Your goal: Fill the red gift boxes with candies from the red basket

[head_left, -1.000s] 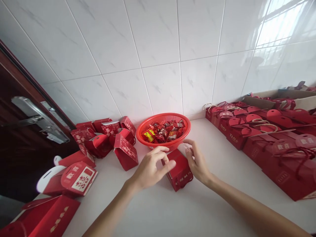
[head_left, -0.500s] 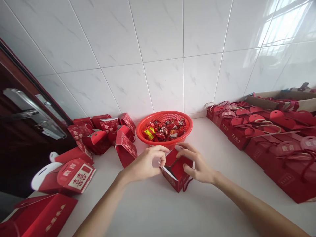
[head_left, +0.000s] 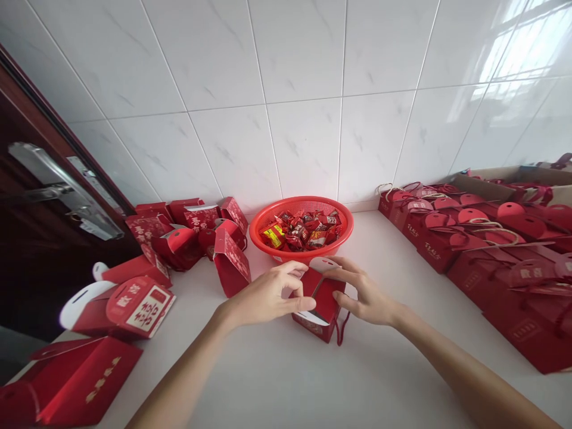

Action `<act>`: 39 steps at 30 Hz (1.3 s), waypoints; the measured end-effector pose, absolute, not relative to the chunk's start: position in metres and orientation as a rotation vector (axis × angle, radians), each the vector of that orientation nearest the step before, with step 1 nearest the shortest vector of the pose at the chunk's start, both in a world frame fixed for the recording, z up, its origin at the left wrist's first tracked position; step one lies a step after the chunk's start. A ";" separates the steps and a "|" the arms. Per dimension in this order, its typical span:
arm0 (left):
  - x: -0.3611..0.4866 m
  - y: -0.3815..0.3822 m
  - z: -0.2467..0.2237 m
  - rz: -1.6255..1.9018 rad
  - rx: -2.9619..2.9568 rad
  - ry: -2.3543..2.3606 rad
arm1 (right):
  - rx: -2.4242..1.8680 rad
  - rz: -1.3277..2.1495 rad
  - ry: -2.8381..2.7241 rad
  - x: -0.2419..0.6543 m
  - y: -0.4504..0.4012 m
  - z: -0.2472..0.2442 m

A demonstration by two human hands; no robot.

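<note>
Between my hands a small red candy box [head_left: 329,305] stands on the white tabletop, its top panels partly folded in and a dark gap left between them. My left hand [head_left: 272,295] curls at the box's left side, its thumb pressing on the near white-edged flap. My right hand [head_left: 369,292] grips the right side, thumb on the red panel and fingers over the top near the pale far flap [head_left: 325,264]. A dark red cord hangs from the box's right side. Just behind is a red plastic basket [head_left: 302,205] of wrapped candies [head_left: 308,231].
Several open red boxes [head_left: 176,247] stand at the left, with a box bearing a white label [head_left: 140,307] nearer me. Rows of red boxes with cord handles [head_left: 473,262] line the right. A tiled wall [head_left: 304,143] rises behind, and a door handle [head_left: 67,190] is at far left.
My left thumb has moved right onto the near flap, which now lies lower. The right panel has folded inward under my right hand. The camera view has shifted slightly.
</note>
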State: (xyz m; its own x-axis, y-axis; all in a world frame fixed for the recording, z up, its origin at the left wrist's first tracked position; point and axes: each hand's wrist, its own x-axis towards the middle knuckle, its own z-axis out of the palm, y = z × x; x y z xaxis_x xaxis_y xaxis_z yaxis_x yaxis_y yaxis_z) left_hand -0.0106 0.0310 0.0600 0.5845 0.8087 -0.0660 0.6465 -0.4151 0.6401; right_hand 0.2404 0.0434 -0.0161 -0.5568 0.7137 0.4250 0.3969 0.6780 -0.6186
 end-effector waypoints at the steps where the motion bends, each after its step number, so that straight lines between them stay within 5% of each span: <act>1: -0.010 0.030 0.059 0.335 2.203 1.156 | -0.841 0.615 -2.218 0.240 0.043 -0.016; 21: -0.011 0.031 0.057 0.416 2.083 1.358 | -0.794 0.984 -1.957 0.246 0.040 0.005; 34: -0.017 0.034 0.062 0.312 1.924 1.417 | -0.840 0.633 -2.217 0.259 0.039 0.016; 39: -0.022 0.034 0.066 0.191 1.897 1.416 | -1.054 0.878 -2.267 0.268 0.045 0.016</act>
